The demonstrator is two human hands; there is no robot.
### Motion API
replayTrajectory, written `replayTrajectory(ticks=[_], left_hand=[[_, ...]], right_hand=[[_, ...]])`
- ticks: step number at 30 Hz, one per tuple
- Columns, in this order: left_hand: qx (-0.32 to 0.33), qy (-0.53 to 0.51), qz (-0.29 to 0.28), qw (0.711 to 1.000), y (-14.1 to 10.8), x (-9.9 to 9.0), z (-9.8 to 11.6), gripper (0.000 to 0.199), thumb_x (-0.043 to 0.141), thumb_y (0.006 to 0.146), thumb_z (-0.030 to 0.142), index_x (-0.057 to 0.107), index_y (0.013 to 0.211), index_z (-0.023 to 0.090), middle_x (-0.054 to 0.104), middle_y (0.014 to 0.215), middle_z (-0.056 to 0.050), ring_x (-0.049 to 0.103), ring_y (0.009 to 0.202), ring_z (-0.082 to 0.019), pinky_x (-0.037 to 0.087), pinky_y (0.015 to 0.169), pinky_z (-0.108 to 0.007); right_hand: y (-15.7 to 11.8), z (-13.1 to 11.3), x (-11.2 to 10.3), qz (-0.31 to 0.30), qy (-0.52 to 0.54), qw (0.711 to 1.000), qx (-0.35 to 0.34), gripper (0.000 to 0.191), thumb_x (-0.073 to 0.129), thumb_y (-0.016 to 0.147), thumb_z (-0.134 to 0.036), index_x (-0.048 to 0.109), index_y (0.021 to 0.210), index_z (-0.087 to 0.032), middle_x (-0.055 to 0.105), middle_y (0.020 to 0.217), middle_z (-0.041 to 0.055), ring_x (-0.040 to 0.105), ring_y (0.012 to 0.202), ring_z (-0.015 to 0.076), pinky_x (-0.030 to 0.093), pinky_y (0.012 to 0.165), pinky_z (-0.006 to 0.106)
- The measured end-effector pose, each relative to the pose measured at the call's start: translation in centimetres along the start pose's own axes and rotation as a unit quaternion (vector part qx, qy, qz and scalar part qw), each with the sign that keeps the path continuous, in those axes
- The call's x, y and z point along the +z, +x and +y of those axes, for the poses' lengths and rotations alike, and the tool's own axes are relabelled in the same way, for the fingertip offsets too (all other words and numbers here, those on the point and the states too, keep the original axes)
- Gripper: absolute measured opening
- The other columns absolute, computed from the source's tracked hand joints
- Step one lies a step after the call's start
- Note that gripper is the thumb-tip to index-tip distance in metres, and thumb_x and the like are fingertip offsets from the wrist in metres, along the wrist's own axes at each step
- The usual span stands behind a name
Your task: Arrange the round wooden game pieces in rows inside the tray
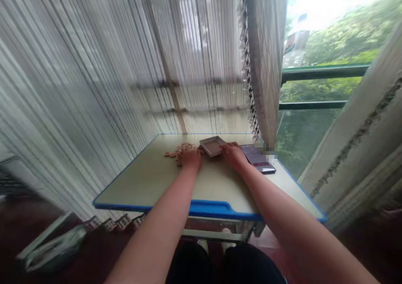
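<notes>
A loose heap of small wooden pieces (185, 146) lies left of the middle on the desk; they are too small for me to tell their exact kind. My left hand (191, 158) rests at the near right side of this heap, and its fingertips are hidden among the pieces. To the right of the heap is a shallow square tray (213, 154) with a light rim, tilted a little. My right hand (233, 153) grips the tray's right side, fingers at its rim. A few pieces show between the left hand and the tray.
The pale desk (141, 179) has a blue edge. At its right lies a tablet or large phone (259, 159), close to my right hand. Striped string curtains (194, 66) hang behind the desk. A window with a green railing (323, 72) is at the right.
</notes>
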State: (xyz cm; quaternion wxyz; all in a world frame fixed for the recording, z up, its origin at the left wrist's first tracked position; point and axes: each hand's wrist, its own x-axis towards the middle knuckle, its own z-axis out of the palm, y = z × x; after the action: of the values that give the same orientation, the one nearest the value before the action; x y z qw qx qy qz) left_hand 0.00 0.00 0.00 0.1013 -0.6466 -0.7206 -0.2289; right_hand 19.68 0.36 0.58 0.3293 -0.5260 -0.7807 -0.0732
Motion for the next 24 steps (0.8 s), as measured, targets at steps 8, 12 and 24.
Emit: replayTrajectory(ticks=[8,12,24], left_hand=[[0.052,-0.013,-0.001,0.999,-0.4,0.0,0.2,0.033,0.036,0.084,0.028,0.064,0.102,0.022,0.055,0.114,-0.011,0.038,0.109,-0.033,0.027,0.088,-0.051],[0.064,-0.037,0.0,0.997,-0.5,-0.3,-0.1,0.033,0.036,0.083,0.019,0.063,0.101,0.023,0.057,0.112,-0.01,0.038,0.109,-0.031,0.027,0.088,-0.05],[0.116,-0.106,0.008,0.987,-0.7,-0.8,0.0,0.037,0.04,0.076,0.01,0.066,0.098,0.025,0.062,0.105,-0.008,0.045,0.106,-0.028,0.029,0.089,-0.045]], right_hand=[[-0.5,-1.1,-0.2,-0.013,-0.004,0.999,-0.037,0.021,0.052,0.08,-0.026,0.068,0.095,-0.026,0.064,0.097,0.0044,0.047,0.096,0.0225,0.036,0.083,0.034],[-0.6,-1.3,0.0,0.0,0.022,0.999,-0.036,0.022,0.053,0.081,-0.026,0.068,0.096,-0.027,0.064,0.097,0.0042,0.048,0.097,0.0227,0.037,0.083,0.034],[-0.3,-0.6,1.0,0.005,0.107,0.993,-0.051,0.026,0.056,0.076,-0.02,0.069,0.098,-0.026,0.062,0.104,0.005,0.05,0.103,0.0221,0.041,0.09,0.036]])
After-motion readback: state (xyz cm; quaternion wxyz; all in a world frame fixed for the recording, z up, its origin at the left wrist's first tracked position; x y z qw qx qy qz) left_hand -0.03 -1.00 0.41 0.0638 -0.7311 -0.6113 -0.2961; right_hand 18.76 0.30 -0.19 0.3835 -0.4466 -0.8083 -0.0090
